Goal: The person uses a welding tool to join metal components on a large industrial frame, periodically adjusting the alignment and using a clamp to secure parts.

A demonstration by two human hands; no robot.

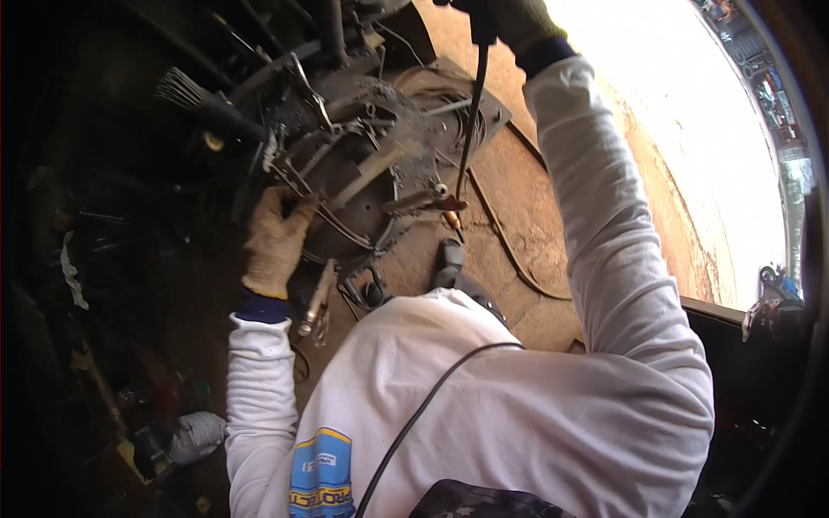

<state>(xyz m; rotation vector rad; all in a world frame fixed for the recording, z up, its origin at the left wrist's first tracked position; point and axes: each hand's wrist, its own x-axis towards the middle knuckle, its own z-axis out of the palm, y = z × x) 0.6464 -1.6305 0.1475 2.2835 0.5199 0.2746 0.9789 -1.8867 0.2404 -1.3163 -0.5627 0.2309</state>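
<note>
My left hand (278,242), in a tan work glove, is at the left rim of a cluttered round metal worktable (350,229). Its thumb and fingers are apart, the tips close to a thin curved metal bar (332,220). Raised at the top edge, my right hand (522,26) wears a similar glove and is closed on a dark tool (484,22). That tool is partly cut off by the frame, so its kind does not show. A black cable (472,121) hangs from it toward a reddish-brown clamp (451,204) at the table's near right edge.
Wrenches and loose metal pieces lie over the worktable, with a wire brush (203,102) at its far left. Locking pliers (319,298) hang off the near rim. A dark hose (509,250) curves across the floor. Bright daylight falls on the right; the left side is very dark.
</note>
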